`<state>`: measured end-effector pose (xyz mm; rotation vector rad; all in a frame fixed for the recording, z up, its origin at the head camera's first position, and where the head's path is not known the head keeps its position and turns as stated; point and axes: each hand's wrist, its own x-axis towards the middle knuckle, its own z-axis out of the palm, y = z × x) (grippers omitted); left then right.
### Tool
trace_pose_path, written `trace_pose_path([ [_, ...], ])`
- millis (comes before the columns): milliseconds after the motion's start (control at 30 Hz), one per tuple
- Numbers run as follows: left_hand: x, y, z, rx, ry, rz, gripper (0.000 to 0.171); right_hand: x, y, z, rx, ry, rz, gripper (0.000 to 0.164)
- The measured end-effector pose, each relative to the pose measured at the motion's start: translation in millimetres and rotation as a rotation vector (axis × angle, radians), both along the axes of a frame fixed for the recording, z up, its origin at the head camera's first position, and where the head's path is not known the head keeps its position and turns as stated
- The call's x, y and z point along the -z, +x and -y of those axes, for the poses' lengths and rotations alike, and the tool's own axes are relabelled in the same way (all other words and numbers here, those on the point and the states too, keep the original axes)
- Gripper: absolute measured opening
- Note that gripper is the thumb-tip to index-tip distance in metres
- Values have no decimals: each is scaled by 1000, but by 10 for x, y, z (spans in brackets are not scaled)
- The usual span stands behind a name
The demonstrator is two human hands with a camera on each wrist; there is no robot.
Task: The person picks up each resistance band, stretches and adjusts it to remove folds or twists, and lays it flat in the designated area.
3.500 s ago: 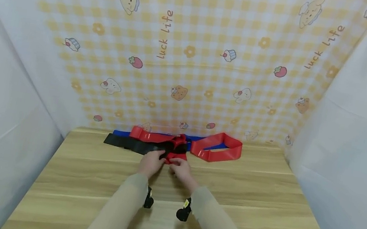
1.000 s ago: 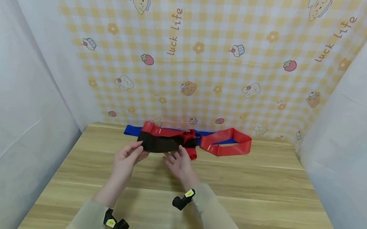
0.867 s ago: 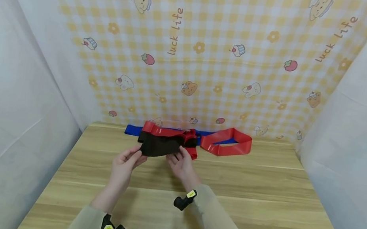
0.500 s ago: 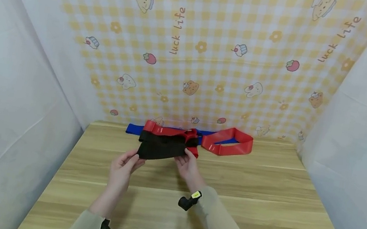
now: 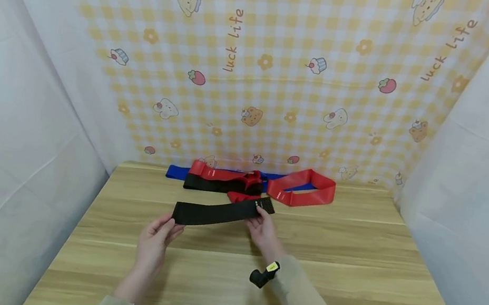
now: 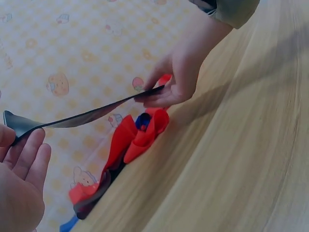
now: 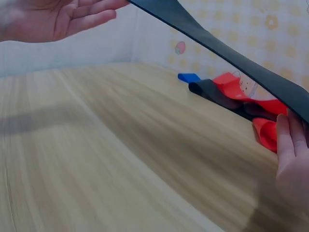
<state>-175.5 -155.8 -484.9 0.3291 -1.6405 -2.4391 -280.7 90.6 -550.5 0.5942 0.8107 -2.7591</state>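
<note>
A black resistance band (image 5: pixel 210 216) stretches flat above the table between my two hands. My left hand (image 5: pixel 150 249) pinches its left end between thumb and fingers. Near the right end, which bears small white print, my right hand (image 5: pixel 267 237) grips it with the thumb on top and fingers beneath. In the left wrist view the band (image 6: pixel 91 115) appears edge-on and sags slightly. The right wrist view shows its underside sloping down to my right hand (image 7: pixel 295 169). Behind it on the table lie a second black band (image 5: pixel 206 184) and a crumpled red band (image 5: pixel 226 175).
A blue band (image 5: pixel 177 172) lies along the back edge, partly under the others. At the back right, a red band loop (image 5: pixel 299 200) stands on its edge. The wood table (image 5: pixel 223 288) meets a patterned cloth backdrop (image 5: pixel 253 95), with white sheets (image 5: pixel 2 135) at the sides.
The black band has come out of the pile toward me and is now stretched out. Both hands have moved nearer and apart; the right one has shifted rightward.
</note>
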Motion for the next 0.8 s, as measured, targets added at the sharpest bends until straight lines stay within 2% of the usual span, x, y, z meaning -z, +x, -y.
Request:
trace_pose_path([
  [133, 109, 8, 66, -16, 0, 21, 15, 55, 41, -85, -15, 68, -18, 62],
  [367, 251, 3, 156, -15, -6, 102, 22, 148, 89, -227, -26, 150, 7, 54],
  [567, 355, -27, 198, -34, -4, 129, 18, 193, 161, -364, -90, 177, -4, 55],
  [800, 434, -31, 248, -27, -22, 140, 16, 202, 255, -502, -171, 276, -48, 53],
])
